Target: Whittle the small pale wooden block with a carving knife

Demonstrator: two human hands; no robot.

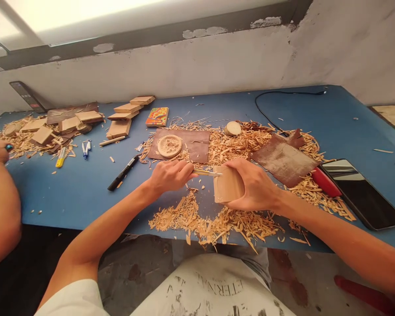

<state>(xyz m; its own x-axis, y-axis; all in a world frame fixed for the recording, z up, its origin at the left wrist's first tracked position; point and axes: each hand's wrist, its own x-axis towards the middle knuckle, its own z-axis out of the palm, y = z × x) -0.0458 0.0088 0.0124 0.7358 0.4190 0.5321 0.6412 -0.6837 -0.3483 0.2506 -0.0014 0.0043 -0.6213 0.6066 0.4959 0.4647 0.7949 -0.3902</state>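
Observation:
My left hand (171, 176) is closed around a slim carving knife (202, 172), whose thin blade reaches the near-left edge of a pale wooden block (228, 186). Gripping that block from its right side is my right hand (258, 184), thumb and fingers wrapped about it. The block is held tilted just above the blue table. Wood shavings (200, 219) lie heaped below both hands. Beyond my left hand, a round carved wooden dish (170, 146) rests on a piece of brown sandpaper (197, 145).
A black marker (123, 172) lies left of my hands. To the right are worn sandpaper (286, 160), a red object (325, 182) and a phone (365, 193). Wooden blocks (118, 128) and a yellow cutter (61, 157) lie farther left. Another person's arm (1, 206) is at the left edge.

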